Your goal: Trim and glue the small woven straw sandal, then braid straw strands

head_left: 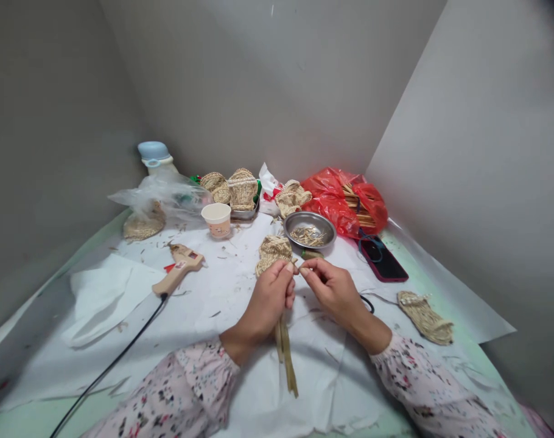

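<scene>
My left hand (270, 292) is closed around several flat, dried leaf strips (285, 353). Their olive-brown ends hang below my fist over the white sheet. Close beside it, my right hand (330, 287) pinches thumb and forefinger at the top end of the strips, the fingertips of both hands nearly touching. What exactly lies in that pinch is small and partly hidden. Just behind my left hand rests a small woven straw slipper (273, 250). A metal bowl (310, 230) with short straw bits stands beyond my right hand.
On the left lie a glue gun (179, 267) with a black cord and a plastic bag (162, 194). A paper cup (217, 220), more woven pieces (243, 188) and a red bag of straw sticks (345, 201) line the back. A phone (386, 260) and another woven slipper (425, 316) lie right.
</scene>
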Tool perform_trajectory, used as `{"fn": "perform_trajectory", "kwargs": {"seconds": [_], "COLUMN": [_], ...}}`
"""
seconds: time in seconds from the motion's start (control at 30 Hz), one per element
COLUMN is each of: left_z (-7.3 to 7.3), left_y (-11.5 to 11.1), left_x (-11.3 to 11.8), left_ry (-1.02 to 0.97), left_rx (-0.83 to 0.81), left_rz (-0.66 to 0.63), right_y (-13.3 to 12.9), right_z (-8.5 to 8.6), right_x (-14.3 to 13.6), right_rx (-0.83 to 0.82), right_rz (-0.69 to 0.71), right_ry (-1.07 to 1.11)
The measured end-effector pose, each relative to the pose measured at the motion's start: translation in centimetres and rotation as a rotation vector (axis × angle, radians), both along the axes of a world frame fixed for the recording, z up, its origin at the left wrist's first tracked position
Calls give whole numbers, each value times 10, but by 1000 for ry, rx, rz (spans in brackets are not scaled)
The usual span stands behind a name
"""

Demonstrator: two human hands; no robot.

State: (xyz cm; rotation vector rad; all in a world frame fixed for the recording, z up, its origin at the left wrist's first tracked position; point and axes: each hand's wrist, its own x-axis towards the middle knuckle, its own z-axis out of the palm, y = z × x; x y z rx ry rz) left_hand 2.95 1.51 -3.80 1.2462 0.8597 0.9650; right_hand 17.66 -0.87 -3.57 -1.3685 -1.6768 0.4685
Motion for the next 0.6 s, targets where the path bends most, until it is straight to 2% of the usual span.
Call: {"fn": "perform_trajectory", "kwargs": {"seconds": [0.13, 0.23, 0.3, 0.43, 0.5, 0.6], "left_z": [0, 3, 6, 11, 12, 10], "left_y": [4, 4, 5, 7, 8, 9], "left_x": [-1, -2, -4, -7, -8, -10], "left_ry": [-113, -196, -240, -325, -366, -394], "left_rx": [-127, -180, -194, -294, -346, -342], "left_rz": [-56, -50, -50, -61, -87, -133], "right_y": [5, 2, -4, -27, -38, -49], "right_z": [17, 33, 39, 41, 39, 36], "right_x": [10, 21, 28, 35, 35, 33], "right_rx": [55, 50, -50, -383, -521, -590], "right_rz": [-68, -174, -216, -274, -267, -213], "right_ry": [-54, -244, -469, -909, -1009, -1036]}}
